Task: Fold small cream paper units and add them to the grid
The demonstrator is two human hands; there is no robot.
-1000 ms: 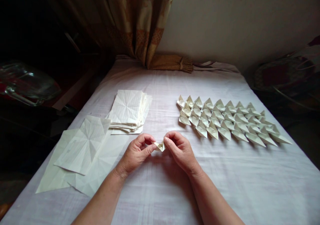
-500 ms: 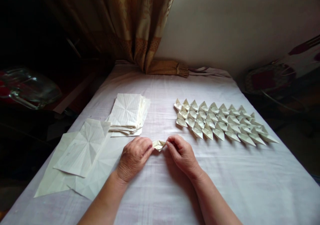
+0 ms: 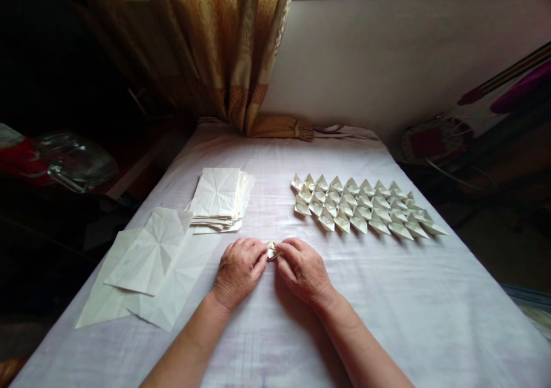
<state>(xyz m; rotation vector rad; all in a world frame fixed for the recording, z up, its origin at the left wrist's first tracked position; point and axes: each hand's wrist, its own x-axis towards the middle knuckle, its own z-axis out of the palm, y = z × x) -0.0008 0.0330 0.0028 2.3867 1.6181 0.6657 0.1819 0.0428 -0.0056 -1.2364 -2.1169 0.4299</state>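
A small folded paper boat is held between both hands above the near middle of the table. My left hand pinches its left end, fingers closed. On the other side my right hand has its thumb and forefinger closed on the right end. The fingers hide much of the boat, and only its middle shows. To the right and farther off, rows of several finished paper boats stand close together, their points up.
A stack of creased paper sheets lies beyond my left hand. Several loose creased sheets overlap at the left. The white cloth covers the table. A gold curtain hangs onto its far edge, against the wall.
My right hand has shifted its fingers inward over the boat, so less of the boat shows. Both hands are closer together. The view has tilted up a little, showing a ledge above the wall.
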